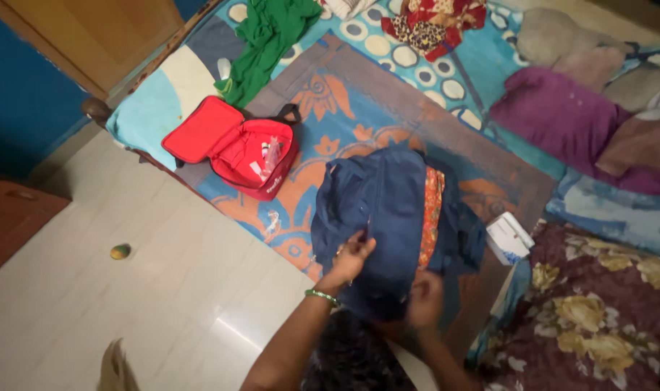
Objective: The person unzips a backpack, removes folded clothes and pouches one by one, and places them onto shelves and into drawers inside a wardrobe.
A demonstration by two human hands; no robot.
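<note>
Head view. Left hand (353, 255): green bangle at the wrist, fingers pinched on a fold of the navy garment (388, 210). Right hand (425, 298): closed on the same garment's lower edge. Navy garment: bunched, with an orange patterned strip, lying on the patterned bedspread (344, 116) beside a white box (509, 237). Red bag (236, 148): open, to the left. Green cloth (268, 40): above the bag. Purple pillow (561, 119): to the right.

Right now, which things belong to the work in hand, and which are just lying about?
In hand:
left hand
right hand
navy garment

Lying about:
open red bag
green cloth
white box
purple pillow
small ball
</note>
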